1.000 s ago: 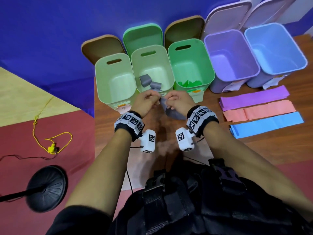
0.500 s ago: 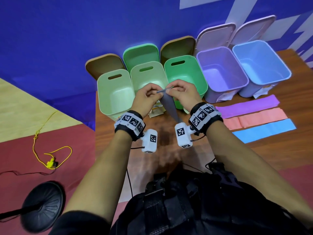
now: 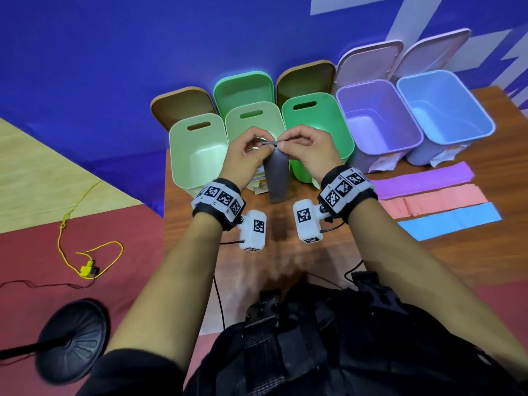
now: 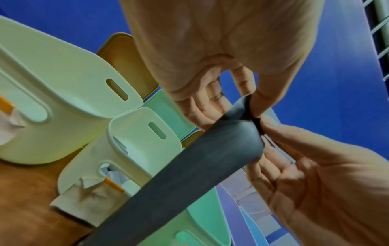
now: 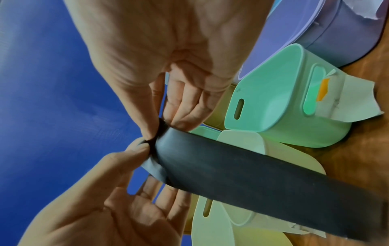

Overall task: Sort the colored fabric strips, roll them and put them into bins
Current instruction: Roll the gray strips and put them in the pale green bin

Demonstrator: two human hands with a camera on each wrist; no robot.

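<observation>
Grey strip pinched at centre frame

My left hand (image 3: 248,155) and right hand (image 3: 308,151) both pinch the grey strip's (image 3: 275,178) top edge (its tail hangs toward the worktop (image 3: 285,252)) before the green bins (image 3: 317,124).

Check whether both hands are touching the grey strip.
Touching. The left wrist view shows the left hand and the right hand each pinching the top end of the grey strip between thumb and fingertips.
</observation>
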